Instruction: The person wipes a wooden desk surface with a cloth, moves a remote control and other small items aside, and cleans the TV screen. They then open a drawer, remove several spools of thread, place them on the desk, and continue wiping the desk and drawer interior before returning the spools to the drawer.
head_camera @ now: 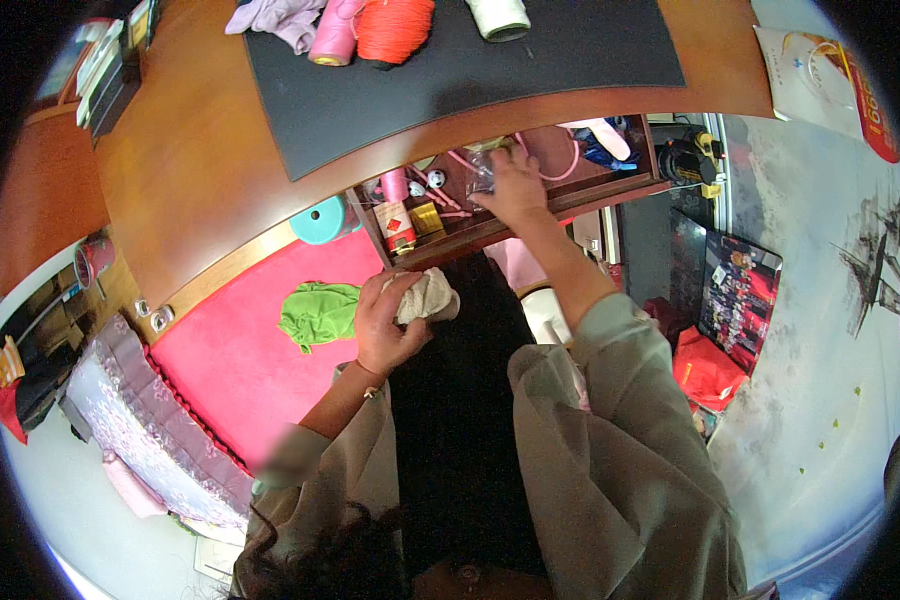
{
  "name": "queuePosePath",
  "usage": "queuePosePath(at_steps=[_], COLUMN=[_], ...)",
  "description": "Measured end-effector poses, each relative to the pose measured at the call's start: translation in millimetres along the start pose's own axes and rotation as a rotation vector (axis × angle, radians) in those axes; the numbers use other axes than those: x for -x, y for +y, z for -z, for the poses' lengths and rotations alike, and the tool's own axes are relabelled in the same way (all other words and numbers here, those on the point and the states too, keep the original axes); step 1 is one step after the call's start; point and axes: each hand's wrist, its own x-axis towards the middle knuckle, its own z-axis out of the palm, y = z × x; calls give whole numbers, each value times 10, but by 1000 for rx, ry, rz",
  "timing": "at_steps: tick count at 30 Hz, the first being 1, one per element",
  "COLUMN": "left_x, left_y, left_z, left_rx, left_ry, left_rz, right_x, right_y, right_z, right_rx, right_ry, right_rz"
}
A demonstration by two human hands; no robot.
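Note:
My left hand (390, 322) is closed around a bundle of cream-coloured cloth or yarn (424, 296) above my dark-clad lap, just in front of the drawer. My right hand (517, 187) reaches into the pulled-out wooden drawer (600, 190), its fingers spread over a clear plastic item (480, 174); whether it grips this is not plain. Left of it in the drawer lie a pink thread spool (394, 184), a red and white box (396, 225), a gold box (425, 218) and pink sticks with round white heads (436, 178). A pink cord (572, 166) and dark blue items (607, 150) lie to the right.
On the desk's black mat (570, 60) are a pink yarn cone (334, 34), an orange-red yarn ball (394, 30), a white roll (499, 16) and lilac cloth (281, 21). Below left, green cloth (319, 311) lies on a pink surface (232, 337) near a turquoise round container (319, 220).

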Motion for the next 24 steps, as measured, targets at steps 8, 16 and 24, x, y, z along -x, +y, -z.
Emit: queuePosePath(at_steps=[8,16,24], left_x=[24,34,74], left_y=[55,23,-7], left_z=[-64,-103,-45], left_rx=[14,15,20], left_ry=[-34,-20,-2], left_rz=[21,79,119], right_x=[-11,-265,-23], right_y=[345,1206,452], right_z=[190,541,612], right_rx=[-150,289,360], right_ry=[29,-103,-187], right_rz=[282,48,95])
